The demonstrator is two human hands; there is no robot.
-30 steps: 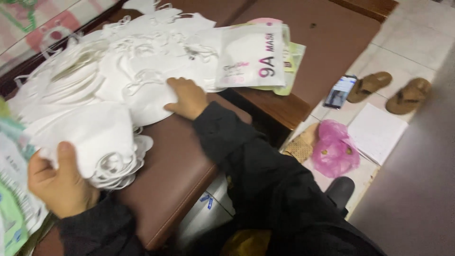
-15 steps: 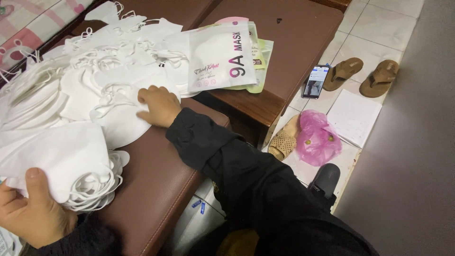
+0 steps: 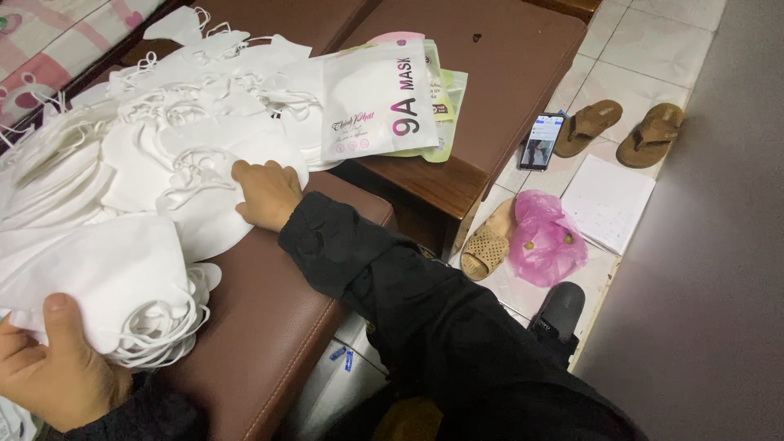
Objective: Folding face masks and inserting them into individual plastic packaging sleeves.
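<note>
Left hand (image 3: 49, 371) nearest, thumb up, fingers closed around stacked white masks (image 3: 98, 282); right hand (image 3: 265, 194) further out, flat and open, palm down on loose mask (image 3: 204, 216) atop brown cushion (image 3: 269, 327); mask packet (image 3: 376, 102) beyond

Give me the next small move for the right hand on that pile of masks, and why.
Probably pinch up the single white mask under the right hand and carry it to the stack of masks in the left hand. The right hand lies flat on the loose pile with nothing gripped, while the left grips a gathered stack at the seat edge.
</note>
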